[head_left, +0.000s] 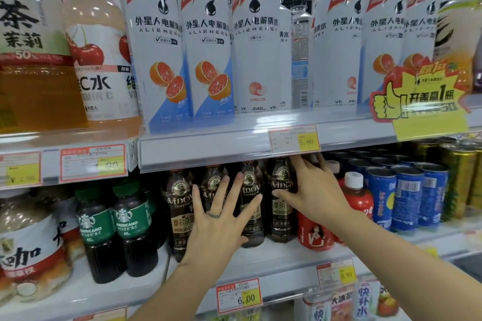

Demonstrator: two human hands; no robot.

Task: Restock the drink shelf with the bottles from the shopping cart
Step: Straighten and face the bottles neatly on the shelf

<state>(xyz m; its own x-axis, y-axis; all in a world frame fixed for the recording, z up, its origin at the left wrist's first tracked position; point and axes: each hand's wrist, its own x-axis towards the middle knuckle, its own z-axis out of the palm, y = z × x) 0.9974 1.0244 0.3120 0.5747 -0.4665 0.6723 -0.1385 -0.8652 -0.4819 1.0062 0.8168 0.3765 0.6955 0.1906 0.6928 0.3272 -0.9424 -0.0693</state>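
Several dark brown coffee bottles (pixel 180 206) with gold "MDOY" labels stand in a row on the lower shelf (pixel 273 258). My left hand (pixel 219 219) lies flat with fingers spread against the front of the middle bottles. My right hand (pixel 313 190) reaches past the rightmost coffee bottle (pixel 283 185), fingers apart, thumb across its label and fingertips up under the upper shelf's edge. Neither hand holds a bottle. The shopping cart is out of view.
White electrolyte water bottles (pixel 208 47) fill the upper shelf. Green-labelled Americano bottles (pixel 130 224) stand left of the coffee, red bottles (pixel 357 198) and blue cans (pixel 407 195) to the right. Price tags (pixel 294 139) line the shelf rails.
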